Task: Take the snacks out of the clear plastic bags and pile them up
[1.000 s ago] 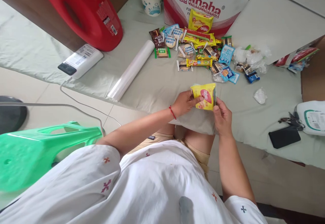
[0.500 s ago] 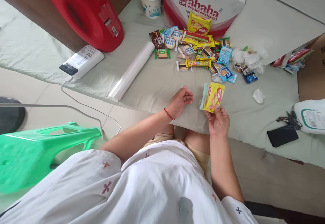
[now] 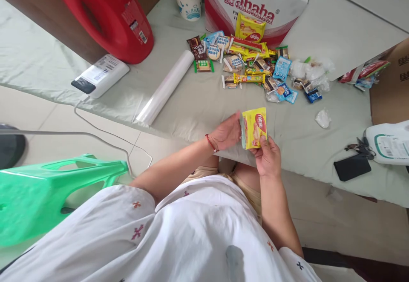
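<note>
My right hand (image 3: 269,156) grips a yellow Nabati wafer packet (image 3: 255,126) by its lower right corner, thumb on top. A pale green strip (image 3: 243,133) shows along the packet's left side; whether it is part of the packet or a second wrapper, I cannot tell. My left hand (image 3: 226,133), with a red string bracelet (image 3: 211,142) at the wrist, is close by that left side. Its fingers are stretched out and slightly blurred, and contact with the packet is unclear. Beyond both hands lies a pile of small wrapped snacks (image 3: 249,79).
A Wahaha carton (image 3: 255,1) stands behind the snacks. Left of them are a clear plastic roll (image 3: 166,88), a white label printer (image 3: 102,77), a red jug (image 3: 134,30) and a paper cup (image 3: 188,5). On the right lie crumpled plastic (image 3: 323,118), a black pouch (image 3: 351,168) and a white bottle (image 3: 390,143).
My right hand has brought the packet left and slightly nearer to me. My left hand has turned and straightened its fingers beside the packet's left edge.
</note>
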`<move>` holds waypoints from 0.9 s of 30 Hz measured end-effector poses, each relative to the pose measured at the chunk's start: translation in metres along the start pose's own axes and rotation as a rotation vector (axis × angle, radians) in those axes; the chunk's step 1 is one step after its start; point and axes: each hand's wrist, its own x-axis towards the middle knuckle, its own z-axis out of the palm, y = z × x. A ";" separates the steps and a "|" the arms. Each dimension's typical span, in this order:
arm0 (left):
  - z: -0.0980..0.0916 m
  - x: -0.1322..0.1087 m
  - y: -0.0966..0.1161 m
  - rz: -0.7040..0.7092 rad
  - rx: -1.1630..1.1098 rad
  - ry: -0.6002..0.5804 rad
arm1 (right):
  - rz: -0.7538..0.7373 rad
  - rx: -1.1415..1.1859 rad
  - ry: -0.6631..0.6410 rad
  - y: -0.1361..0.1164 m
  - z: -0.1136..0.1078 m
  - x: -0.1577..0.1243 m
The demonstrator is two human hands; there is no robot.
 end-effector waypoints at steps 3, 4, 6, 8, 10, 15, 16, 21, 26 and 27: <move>-0.005 -0.001 0.007 0.057 -0.066 0.043 | 0.060 0.056 -0.035 0.004 0.007 -0.005; -0.005 -0.001 0.008 0.070 -0.064 0.045 | 0.072 0.051 -0.044 0.007 0.010 -0.006; -0.003 0.000 0.008 0.072 -0.023 0.022 | 0.074 0.016 -0.042 0.011 0.015 -0.009; 0.001 0.000 0.007 0.076 0.035 0.022 | 0.072 -0.018 -0.024 0.013 0.016 -0.011; 0.005 0.000 0.005 0.082 0.079 0.057 | 0.105 -0.004 -0.031 0.012 0.014 -0.015; 0.013 0.003 -0.003 0.044 0.195 -0.019 | 0.133 0.114 -0.078 0.011 0.002 -0.025; 0.013 0.004 -0.005 0.028 0.253 -0.054 | 0.120 0.109 -0.057 0.011 -0.004 -0.028; -0.012 -0.009 0.002 0.266 0.935 0.093 | 0.063 -0.052 0.218 -0.009 -0.073 -0.044; -0.066 -0.052 0.034 0.633 1.739 0.508 | 0.139 -0.421 0.451 -0.077 -0.188 -0.038; -0.074 -0.059 0.039 0.653 1.821 0.543 | 0.140 -0.524 0.506 -0.094 -0.207 -0.024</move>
